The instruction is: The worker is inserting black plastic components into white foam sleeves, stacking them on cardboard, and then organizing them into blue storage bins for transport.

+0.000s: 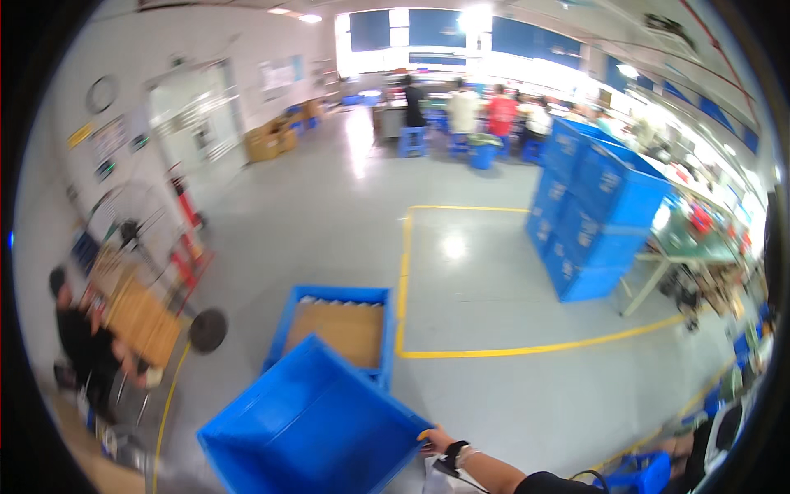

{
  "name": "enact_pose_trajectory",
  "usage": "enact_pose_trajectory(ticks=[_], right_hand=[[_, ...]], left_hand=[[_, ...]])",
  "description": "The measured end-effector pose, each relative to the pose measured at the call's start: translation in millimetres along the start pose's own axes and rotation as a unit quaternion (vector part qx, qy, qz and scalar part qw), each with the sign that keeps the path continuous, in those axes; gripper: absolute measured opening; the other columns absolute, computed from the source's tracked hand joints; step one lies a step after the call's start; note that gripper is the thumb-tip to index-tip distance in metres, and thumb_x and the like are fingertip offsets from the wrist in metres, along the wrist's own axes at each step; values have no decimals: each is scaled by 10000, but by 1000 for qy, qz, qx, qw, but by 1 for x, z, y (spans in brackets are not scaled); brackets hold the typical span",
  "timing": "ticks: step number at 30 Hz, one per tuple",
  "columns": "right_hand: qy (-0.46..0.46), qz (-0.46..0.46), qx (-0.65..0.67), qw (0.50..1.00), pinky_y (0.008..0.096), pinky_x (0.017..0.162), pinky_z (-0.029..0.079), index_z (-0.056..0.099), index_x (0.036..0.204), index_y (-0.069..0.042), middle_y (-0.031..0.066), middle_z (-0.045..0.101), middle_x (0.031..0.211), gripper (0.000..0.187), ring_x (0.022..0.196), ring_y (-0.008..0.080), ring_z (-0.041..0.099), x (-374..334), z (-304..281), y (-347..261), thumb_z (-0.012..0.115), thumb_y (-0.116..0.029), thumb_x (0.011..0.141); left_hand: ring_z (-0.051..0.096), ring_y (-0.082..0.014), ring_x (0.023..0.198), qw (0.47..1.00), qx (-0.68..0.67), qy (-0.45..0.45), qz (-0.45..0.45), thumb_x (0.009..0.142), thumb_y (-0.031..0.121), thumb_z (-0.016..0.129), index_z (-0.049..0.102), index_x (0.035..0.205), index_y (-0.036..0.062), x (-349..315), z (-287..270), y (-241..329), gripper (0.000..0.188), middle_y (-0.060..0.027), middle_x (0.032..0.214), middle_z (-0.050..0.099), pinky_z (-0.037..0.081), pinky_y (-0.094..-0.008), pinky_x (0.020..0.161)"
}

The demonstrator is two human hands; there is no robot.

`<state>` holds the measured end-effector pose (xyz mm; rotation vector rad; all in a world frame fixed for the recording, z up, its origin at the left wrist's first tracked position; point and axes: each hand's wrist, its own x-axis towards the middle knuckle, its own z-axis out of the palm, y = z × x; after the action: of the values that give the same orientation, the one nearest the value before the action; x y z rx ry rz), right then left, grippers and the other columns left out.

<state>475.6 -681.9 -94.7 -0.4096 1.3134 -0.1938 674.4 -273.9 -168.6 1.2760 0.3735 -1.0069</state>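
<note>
My right hand [436, 440] grips the right corner of a large blue plastic crate [309, 420], its fingers closed over the rim. The crate is tilted, its bare inside facing up toward me. A band and a dark strapped device are on my right wrist. My left hand is not in view; the crate's lower left part runs to the picture's lower edge. Just beyond stands a second blue crate [388, 333], holding a brown cardboard sheet [337, 329] with a row of white items along its far side. The tilted crate overlaps its near side.
Stacked blue crates [588, 218] stand at right inside yellow floor lines [403, 288], near a green-topped table [699, 239]. At left, a person [78, 337] sits by wooden-coloured boards [144, 313] and a standing fan [132, 230]. Several people sit at far benches.
</note>
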Motion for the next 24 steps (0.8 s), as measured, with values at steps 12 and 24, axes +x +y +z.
enact_pose_trajectory(ticks=[12, 24], right_hand=[[10, -56, 163, 985, 480, 655, 514, 223, 1264, -164, 127, 371, 937, 763, 750, 267, 502, 16, -107, -95, 632, -31, 633], [67, -49, 348, 934, 539, 810, 452, 329, 1112, -45, 204, 432, 1085, 460, 999, 388, 497, 48, -138, -135, 517, 68, 708]], left_hand=[[552, -279, 785, 939, 324, -79, 89, 696, 325, 517, 524, 775, 16, 137, 151, 18, 319, -153, 812, 554, 471, -394, 694], [554, -318, 738, 998, 36, -56, 10, 670, 235, 543, 530, 781, -8, 219, 311, 48, 268, -157, 833, 575, 481, -460, 681]])
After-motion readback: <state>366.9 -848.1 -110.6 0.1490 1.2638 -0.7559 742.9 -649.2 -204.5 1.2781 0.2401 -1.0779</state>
